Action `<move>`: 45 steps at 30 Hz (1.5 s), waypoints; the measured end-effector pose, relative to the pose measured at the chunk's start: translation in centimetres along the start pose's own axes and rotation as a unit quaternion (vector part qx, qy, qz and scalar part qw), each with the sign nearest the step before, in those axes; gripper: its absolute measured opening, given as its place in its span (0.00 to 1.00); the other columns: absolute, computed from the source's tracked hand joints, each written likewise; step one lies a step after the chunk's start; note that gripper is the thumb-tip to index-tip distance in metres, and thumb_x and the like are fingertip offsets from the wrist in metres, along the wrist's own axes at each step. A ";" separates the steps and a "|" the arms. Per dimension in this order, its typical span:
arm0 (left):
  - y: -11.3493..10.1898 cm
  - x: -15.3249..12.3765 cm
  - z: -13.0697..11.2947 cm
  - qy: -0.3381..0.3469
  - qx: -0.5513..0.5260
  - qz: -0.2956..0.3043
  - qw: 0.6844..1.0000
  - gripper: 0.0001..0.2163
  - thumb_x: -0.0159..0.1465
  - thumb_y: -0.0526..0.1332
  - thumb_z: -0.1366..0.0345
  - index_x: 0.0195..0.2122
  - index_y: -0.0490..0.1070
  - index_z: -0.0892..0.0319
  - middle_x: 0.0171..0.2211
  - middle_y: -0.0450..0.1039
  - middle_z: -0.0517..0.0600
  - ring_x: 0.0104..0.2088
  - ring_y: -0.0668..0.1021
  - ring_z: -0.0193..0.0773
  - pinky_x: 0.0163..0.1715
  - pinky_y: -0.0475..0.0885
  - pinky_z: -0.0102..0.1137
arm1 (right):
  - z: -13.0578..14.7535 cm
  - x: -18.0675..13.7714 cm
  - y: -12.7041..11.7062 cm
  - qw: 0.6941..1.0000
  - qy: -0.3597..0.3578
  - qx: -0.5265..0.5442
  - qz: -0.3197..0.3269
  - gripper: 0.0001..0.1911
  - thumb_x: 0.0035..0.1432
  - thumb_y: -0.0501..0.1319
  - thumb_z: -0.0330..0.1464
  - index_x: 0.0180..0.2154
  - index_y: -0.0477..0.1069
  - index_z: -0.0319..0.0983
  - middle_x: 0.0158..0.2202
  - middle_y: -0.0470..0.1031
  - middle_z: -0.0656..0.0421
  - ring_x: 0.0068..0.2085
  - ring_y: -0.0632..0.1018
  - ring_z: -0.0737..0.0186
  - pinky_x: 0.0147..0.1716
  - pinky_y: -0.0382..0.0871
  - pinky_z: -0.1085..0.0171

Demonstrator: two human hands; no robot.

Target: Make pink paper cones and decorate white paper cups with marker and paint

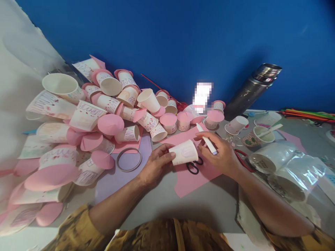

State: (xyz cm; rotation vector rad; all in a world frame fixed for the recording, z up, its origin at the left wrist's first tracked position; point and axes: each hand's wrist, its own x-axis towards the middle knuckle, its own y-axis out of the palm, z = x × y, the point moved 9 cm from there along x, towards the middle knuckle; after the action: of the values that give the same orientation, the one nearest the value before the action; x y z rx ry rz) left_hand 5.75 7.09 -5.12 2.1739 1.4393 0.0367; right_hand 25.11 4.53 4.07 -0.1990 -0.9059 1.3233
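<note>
- The blades of a pair of black-handled scissors (194, 163) cannot be made out; only the looped grips are seen, partly covered.
- A bright patch (202, 96) before the blue wall (157, 35) is blurred into squares, so what lies there cannot be told.
- Cups at the far left are cut off by the picture's edge, and the lettering on many is too faint to be read.
- The left side of the grey bench (157, 205) is filled by a heap of white paper cups with pink paper cones (111, 124).
- A thin grey ring (129, 170) is laid on a lavender paper sheet (112, 184), near the left hand (161, 158).
- A dark metal bottle (246, 90) is leaned at the back; clear plastic wrapping (293, 167) is crowded beside the right forearm.
- A white paper cup with a faint purple drawing (184, 152) is pinched by the left hand near its narrow base, tilted sideways above a pink paper sheet (188, 184), its rim turned toward the right hand (218, 150).
- A slim white marker (206, 138) is gripped between the right hand's bent fingers, just beside that rim; whether the rim is touched cannot be told.
</note>
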 end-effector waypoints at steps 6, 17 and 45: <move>0.4 0.0 0.2 -0.017 -0.047 0.039 0.998 0.18 0.57 0.76 0.56 0.44 0.81 0.62 0.35 0.80 0.52 0.33 0.78 0.37 0.34 0.72 0.29 | 2.0 -0.3 0.7 0.993 -0.113 -0.007 0.033 0.07 0.65 0.61 0.27 0.42 0.77 0.43 0.38 0.85 0.57 0.37 0.84 0.57 0.37 0.75 0.61; 4.3 -1.7 3.4 -0.121 -0.168 0.170 0.963 0.23 0.59 0.76 0.57 0.52 0.79 0.62 0.47 0.82 0.62 0.47 0.82 0.49 0.46 0.76 0.38 | 6.4 -2.9 0.6 0.932 -0.274 -0.223 -0.085 0.10 0.65 0.62 0.21 0.45 0.74 0.39 0.29 0.78 0.57 0.31 0.76 0.58 0.34 0.66 0.60; 1.1 -0.1 1.3 -0.134 -0.160 0.045 0.977 0.21 0.57 0.77 0.55 0.45 0.82 0.64 0.43 0.85 0.63 0.40 0.85 0.49 0.36 0.82 0.36 | -8.2 -0.6 -12.3 0.838 0.277 -0.466 0.062 0.14 0.70 0.56 0.34 0.48 0.79 0.42 0.45 0.84 0.50 0.45 0.81 0.47 0.33 0.59 0.60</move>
State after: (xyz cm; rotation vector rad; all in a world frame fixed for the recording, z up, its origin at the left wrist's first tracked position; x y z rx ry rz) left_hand 7.04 6.15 -5.70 1.8958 1.0996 0.0060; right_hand 39.73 3.46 5.89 -1.3513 -0.9647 0.7500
